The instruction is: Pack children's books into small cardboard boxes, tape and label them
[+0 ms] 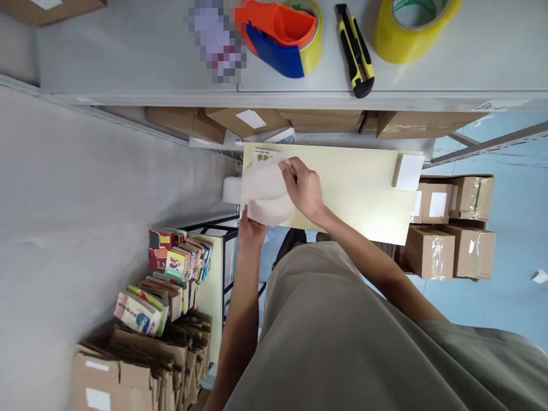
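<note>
A thin white wrapping sheet (269, 185) lies loosely over the left end of a pale yellow tabletop (359, 177). From beneath its far edge shows a flat printed piece with green characters (262, 157); the rest of it is covered. My right hand (305, 185) is closed, pinching the sheet's right upper part between thumb and fingers. At the near left corner, my left hand (252, 228) grips the sheet's edge, thumb on top and the other fingers partly hidden below. Whether the sheet is paper or thin foam I cannot tell.
A grey shelf above holds a tape dispenser (278, 40), a utility knife (355, 51) and a yellow tape roll (413, 28). A white block of paper (409, 171) sits at the table's right end. Books (184, 262) and flattened cartons (141, 365) stand left; boxes (449, 228) are stacked right.
</note>
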`<state>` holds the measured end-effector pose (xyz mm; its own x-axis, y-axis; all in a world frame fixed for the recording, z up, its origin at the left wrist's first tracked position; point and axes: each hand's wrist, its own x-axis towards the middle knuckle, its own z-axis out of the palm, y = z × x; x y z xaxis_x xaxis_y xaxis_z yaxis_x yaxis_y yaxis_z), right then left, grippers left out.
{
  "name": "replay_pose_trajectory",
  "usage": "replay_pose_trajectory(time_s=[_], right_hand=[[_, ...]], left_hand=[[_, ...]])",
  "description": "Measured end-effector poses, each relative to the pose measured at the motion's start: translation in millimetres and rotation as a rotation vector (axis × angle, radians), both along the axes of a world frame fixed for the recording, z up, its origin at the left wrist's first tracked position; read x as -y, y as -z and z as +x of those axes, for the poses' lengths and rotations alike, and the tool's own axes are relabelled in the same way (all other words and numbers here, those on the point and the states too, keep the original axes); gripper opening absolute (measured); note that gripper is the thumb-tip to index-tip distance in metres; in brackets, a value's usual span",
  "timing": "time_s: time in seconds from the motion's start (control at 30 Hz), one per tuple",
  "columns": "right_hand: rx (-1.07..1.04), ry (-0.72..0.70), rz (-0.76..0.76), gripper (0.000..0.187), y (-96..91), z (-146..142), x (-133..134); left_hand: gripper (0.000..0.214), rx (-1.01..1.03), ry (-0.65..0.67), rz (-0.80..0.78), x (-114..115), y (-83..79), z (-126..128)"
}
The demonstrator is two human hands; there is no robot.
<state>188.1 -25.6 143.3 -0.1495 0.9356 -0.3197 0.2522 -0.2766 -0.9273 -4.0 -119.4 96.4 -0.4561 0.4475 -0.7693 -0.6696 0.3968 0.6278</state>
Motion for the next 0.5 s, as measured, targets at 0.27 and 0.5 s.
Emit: replay_pose_trajectory(time_s=[0.27, 0.5], right_hand=[[-0.047, 0.169, 0.115, 0.049, -11.3, 142, 8], [0.325, 0.315, 0.095, 0.049, 134.0, 248, 26]], left_hand=[[0.025, -0.016, 0.403, -0.053, 29, -48.6, 50], [0.074, -0.252, 1.173, -0.122, -3, 4.4, 25]])
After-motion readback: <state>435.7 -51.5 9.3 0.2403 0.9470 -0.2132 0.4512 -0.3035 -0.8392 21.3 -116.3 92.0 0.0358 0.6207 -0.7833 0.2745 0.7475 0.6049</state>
